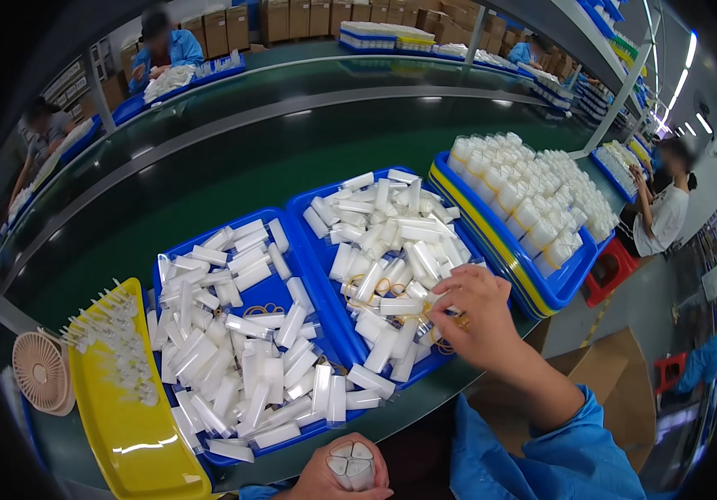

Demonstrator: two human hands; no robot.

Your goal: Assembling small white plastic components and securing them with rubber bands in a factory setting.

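My left hand [338,475] sits at the bottom edge, closed around a small bundle of white plastic tubes [351,462] seen end-on. My right hand [475,312] reaches into the near right corner of the middle blue tray [313,250], fingers pinched among loose white tubes [388,250] and yellowish rubber bands [375,286]. What the fingertips hold is hidden. Another blue tray [275,292] to the left holds a pile of the same tubes [242,350].
A yellow tray [125,433] with small clear parts lies at the lower left, beside a small pink fan [40,371]. Stacked blue and yellow trays [542,287] of upright white containers stand at right. A green conveyor [233,158] runs behind. Other people work along the line.
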